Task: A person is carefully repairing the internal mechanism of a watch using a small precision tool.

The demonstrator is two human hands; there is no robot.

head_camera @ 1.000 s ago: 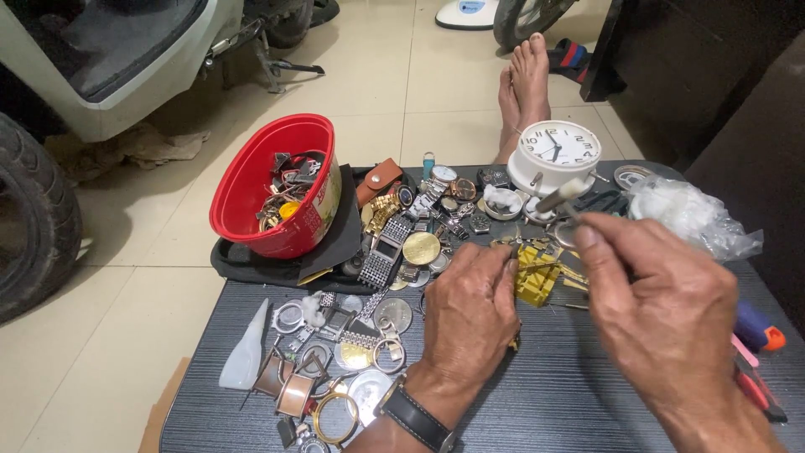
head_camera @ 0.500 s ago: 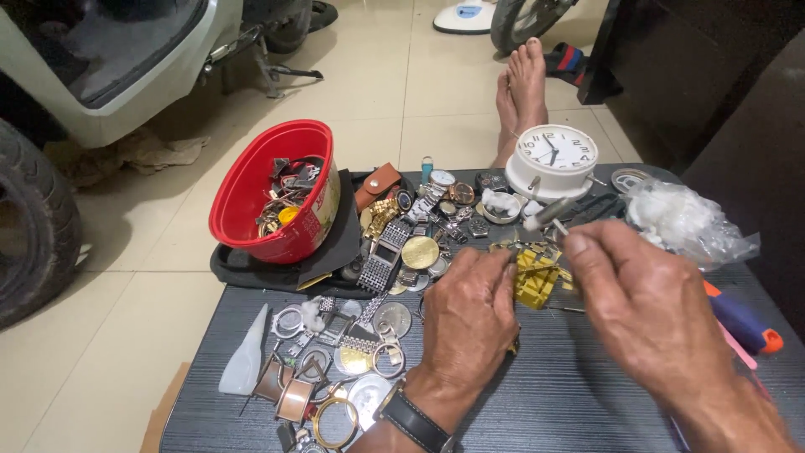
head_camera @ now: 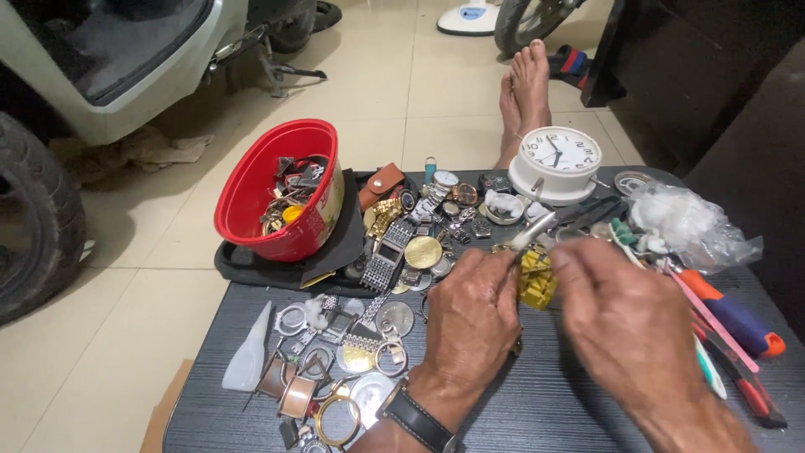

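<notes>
Where dark tabletop (head_camera: 553, 394) lies bare near front edge: left hand (head_camera: 470, 323) curled, contents unseen; right hand (head_camera: 625, 323) pinching metal tool (head_camera: 532, 231); yellow block (head_camera: 537, 281) between.

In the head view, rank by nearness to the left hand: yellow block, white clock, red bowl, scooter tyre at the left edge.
From the left hand:
1. Yellow block, just to its right.
2. White clock, up and right, far side.
3. Red bowl, up and left.
4. Scooter tyre, far left on the floor.

An informal watch-repair spot in a home garage: a dark surface (head_camera: 537, 394) strewn with watch cases (head_camera: 335, 369), a white alarm clock (head_camera: 558, 164), screwdrivers (head_camera: 738, 323), beside a parked scooter (head_camera: 109, 67) on tiled floor (head_camera: 419, 92)
</notes>
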